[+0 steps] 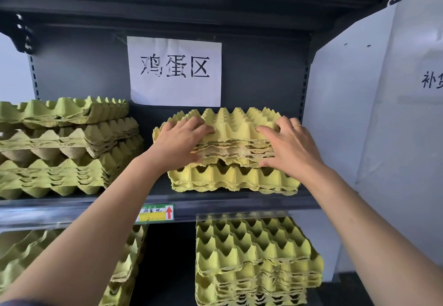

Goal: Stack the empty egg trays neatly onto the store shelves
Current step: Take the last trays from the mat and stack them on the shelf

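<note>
1. Head view: the left hand [182, 139] and right hand [288, 148] each grip the upper egg trays [236, 126] — fingers over the top, thumbs under the front edge — over the lower trays [235, 178] on the shelf [239, 201], just 3 o'clock of centre.
2. At 9 o'clock the side pile [60, 149] runs off-frame; a forearm hides part of the bottom pile [130, 255] at 7 o'clock.

The egg trays [233, 128] in my grip are moulded paper pulp, matt and rough, with ragged, fibrous edges; the shelf [239, 201] beneath them is dark painted metal, smooth with a dull sheen; along its front runs a clear plastic strip [48, 212], glossy, holding a paper price label [155, 213]. The sign [175, 72] on the back panel is thin white paper, matt and slightly creased; the ring [297, 126] on my right hand [291, 147] is polished, gold-coloured metal.
</note>
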Available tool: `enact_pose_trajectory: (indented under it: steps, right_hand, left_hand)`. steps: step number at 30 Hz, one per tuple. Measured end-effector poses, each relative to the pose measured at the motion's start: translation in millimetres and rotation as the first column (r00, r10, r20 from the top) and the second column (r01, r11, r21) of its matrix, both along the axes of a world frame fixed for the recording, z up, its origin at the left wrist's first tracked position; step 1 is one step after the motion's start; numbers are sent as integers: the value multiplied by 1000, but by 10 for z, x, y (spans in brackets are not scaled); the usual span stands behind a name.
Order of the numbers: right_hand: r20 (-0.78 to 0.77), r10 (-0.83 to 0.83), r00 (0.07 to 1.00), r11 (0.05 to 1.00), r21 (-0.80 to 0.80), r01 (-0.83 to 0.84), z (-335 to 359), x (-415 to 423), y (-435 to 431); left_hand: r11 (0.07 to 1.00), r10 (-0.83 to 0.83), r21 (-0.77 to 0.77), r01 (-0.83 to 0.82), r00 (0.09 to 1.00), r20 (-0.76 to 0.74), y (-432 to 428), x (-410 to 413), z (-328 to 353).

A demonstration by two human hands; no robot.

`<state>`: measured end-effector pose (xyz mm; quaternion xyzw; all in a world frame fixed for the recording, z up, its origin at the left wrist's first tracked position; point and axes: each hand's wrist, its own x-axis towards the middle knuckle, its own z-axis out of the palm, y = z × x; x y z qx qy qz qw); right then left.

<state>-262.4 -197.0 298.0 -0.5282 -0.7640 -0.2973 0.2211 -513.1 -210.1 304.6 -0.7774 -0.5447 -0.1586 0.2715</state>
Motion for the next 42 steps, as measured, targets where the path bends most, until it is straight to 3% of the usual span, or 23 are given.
enact_pose_trajectory:
  steps: [6,12,21,27,35,42]
  right_hand:
    - [-33,-28,999,998,-57,26,-94,100,-2]
    - [-67,-58,996,992,-113,50,-35,404,-23]
    - [-71,-19,997,1000,6,19,27,478,27]
    - [3,-49,999,989,-140,49,-137,534,72]
    - [-58,-46,997,992,-121,39,-301,551,97]
    - [-178,-57,982,998,22,62,-596,555,105]
  left_hand:
    - [993,-23,-116,26,999,22,-2,131,29]
    - [997,-62,-42,62,998,-2,-21,422,2]
    - [998,-61,8,61,998,16,61,465,87]
    - [980,-73,-183,77,997,29,125,510,-64]
    - [991,15,-130,-13,1000,16,133,597,-232]
    - [997,69,-32,-69,997,-24,123,754,-449]
